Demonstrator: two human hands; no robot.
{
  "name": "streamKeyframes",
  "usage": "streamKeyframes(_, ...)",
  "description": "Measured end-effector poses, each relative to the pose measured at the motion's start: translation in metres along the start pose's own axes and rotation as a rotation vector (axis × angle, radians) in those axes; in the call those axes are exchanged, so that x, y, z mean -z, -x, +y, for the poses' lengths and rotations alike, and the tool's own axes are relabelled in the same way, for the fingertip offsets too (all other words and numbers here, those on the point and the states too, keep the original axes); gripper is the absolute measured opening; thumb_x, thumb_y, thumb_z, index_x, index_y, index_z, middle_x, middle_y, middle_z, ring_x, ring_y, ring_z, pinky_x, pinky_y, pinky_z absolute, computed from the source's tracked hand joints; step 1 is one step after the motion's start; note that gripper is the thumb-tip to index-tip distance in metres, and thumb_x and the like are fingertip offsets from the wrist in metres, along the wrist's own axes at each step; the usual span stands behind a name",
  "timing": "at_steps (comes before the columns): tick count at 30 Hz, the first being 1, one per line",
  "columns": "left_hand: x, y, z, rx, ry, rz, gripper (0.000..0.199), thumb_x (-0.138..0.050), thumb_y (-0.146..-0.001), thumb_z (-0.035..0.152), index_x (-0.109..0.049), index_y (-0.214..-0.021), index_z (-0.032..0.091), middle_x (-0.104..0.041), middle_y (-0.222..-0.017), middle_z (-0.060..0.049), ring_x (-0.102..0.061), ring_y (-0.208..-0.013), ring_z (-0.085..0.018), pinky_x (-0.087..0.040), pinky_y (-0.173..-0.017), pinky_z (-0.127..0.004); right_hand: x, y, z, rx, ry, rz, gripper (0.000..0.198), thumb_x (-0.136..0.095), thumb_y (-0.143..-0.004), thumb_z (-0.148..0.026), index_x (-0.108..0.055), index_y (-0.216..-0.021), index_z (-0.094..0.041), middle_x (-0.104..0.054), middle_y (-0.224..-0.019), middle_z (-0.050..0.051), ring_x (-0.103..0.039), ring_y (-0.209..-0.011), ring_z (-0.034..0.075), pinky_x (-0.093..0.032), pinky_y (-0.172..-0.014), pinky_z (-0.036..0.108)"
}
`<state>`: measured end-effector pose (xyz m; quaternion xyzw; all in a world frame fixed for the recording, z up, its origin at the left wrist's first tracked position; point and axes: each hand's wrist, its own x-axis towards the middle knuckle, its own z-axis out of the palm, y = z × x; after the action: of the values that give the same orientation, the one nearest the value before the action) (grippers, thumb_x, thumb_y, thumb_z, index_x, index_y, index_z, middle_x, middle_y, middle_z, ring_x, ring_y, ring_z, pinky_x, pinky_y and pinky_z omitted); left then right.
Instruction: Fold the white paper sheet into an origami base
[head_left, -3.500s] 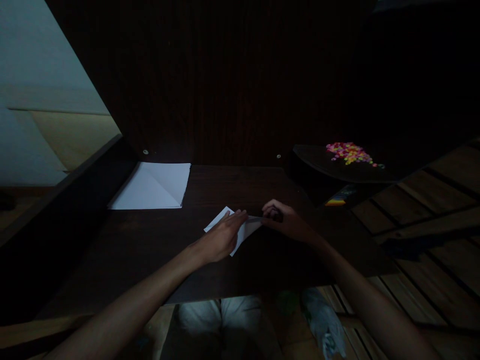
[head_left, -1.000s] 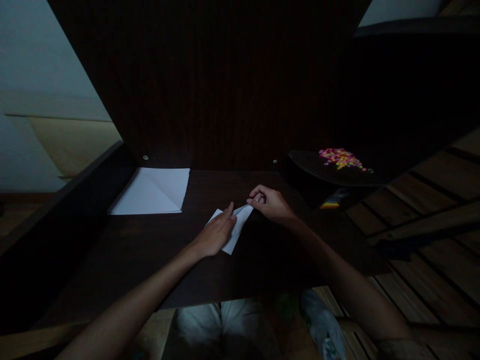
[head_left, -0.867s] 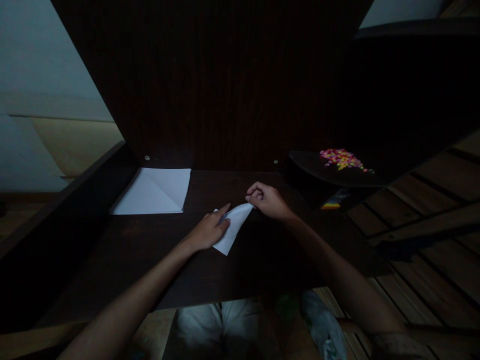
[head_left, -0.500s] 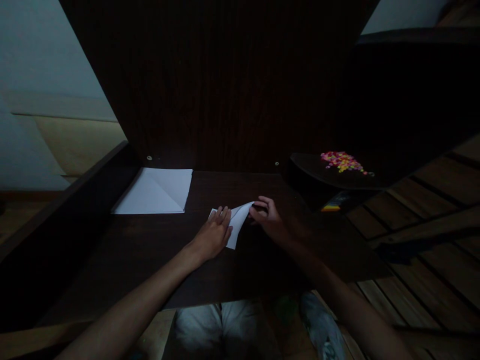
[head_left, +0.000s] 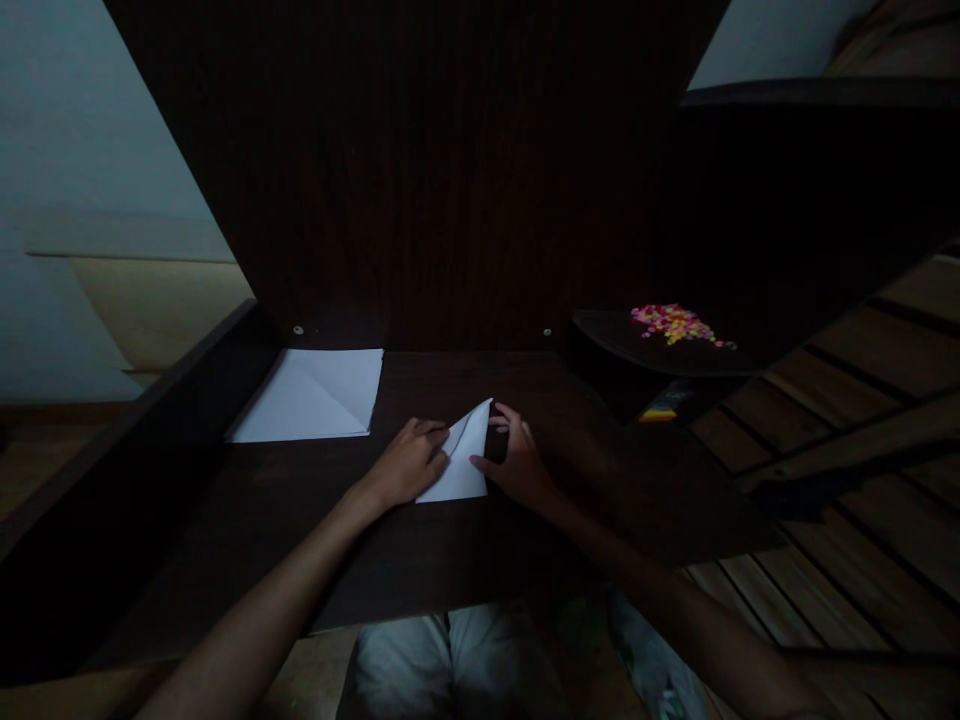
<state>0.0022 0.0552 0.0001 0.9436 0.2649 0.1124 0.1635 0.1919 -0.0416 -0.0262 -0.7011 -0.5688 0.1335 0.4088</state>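
A folded sheet of white paper [head_left: 463, 465] lies on the dark desk in front of me, its pointed tip up and to the right. My left hand [head_left: 409, 462] rests at its left side, fingers curled onto the paper and holding it against the desktop. Along the right edge is my right hand [head_left: 517, 455], thumb touching the paper and the other fingers spread apart close to the tip. A crease or open flap runs from the tip down toward the left fingers. The left fingertips are partly hidden.
Creased white sheets [head_left: 307, 395] lie stacked at the desk's back left. Small pink and yellow pieces [head_left: 675, 325] are heaped on a curved dark shelf [head_left: 600, 328] at right. The desk [head_left: 255, 530] has a raised left side panel and a tall back panel. Wooden slats [head_left: 847, 400] stand beyond it.
The paper now lies flatter, with more of its face showing. My right hand has moved from pinching the tip to the right edge, its thumb lower. My left hand has shifted slightly left.
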Motion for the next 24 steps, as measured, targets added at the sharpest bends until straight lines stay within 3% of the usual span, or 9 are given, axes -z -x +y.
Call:
streamKeyframes(4,-0.004,0.0,-0.007,-0.056,0.048,0.065,0.039,-0.054,-0.089,0.029,-0.054,-0.126,0.015,-0.06,-0.126,-0.011,-0.053,-0.116,-0.027,-0.039,-0.106,-0.046,0.005,-0.015,0.008,0.02,0.098,0.03,0.071,-0.075,-0.068,-0.027,-0.044,-0.131,-0.022,-0.057,-0.121,0.012,-0.052,-0.11,0.03,-0.042,-0.096,0.049)
streamKeyframes(8,-0.013,-0.001,-0.006,-0.052,0.051,0.123,0.026,-0.056,-0.092,0.032,-0.06,-0.113,0.017,-0.057,-0.126,-0.011,-0.053,-0.114,-0.027,-0.04,-0.104,-0.047,0.007,-0.027,0.016,0.162,0.26,0.058,0.033,-0.074,-0.073,-0.028,-0.062,-0.103,-0.021,-0.058,-0.113,0.011,-0.051,-0.107,0.03,-0.043,-0.092,0.047)
streamKeyframes(13,-0.02,-0.001,-0.007,-0.037,0.04,0.171,0.028,-0.06,-0.09,0.04,-0.068,-0.107,0.019,-0.05,-0.137,-0.011,-0.049,-0.122,-0.03,-0.037,-0.107,-0.049,0.004,-0.034,0.021,0.339,0.352,0.069,0.003,-0.069,-0.08,-0.022,-0.067,-0.08,-0.021,-0.062,-0.097,0.008,-0.052,-0.094,0.026,-0.043,-0.083,0.041)
streamKeyframes(18,-0.024,0.003,-0.005,-0.082,-0.057,0.188,0.033,-0.057,-0.092,0.042,-0.071,-0.108,0.017,-0.05,-0.139,-0.014,-0.054,-0.115,-0.028,-0.043,-0.101,-0.047,0.002,-0.034,0.022,0.487,0.307,-0.029,0.011,-0.06,-0.088,-0.016,-0.068,-0.081,-0.02,-0.065,-0.083,0.005,-0.054,-0.081,0.021,-0.044,-0.076,0.035)
streamKeyframes(24,-0.024,0.004,-0.001,-0.109,-0.139,0.169,0.036,-0.054,-0.093,0.042,-0.071,-0.109,0.014,-0.05,-0.139,-0.02,-0.055,-0.113,-0.03,-0.044,-0.096,-0.047,0.005,-0.017,0.019,0.518,0.295,-0.092,0.011,-0.067,-0.087,-0.029,-0.07,-0.087,-0.019,-0.066,-0.09,0.006,-0.055,-0.084,0.021,-0.045,-0.077,0.036)
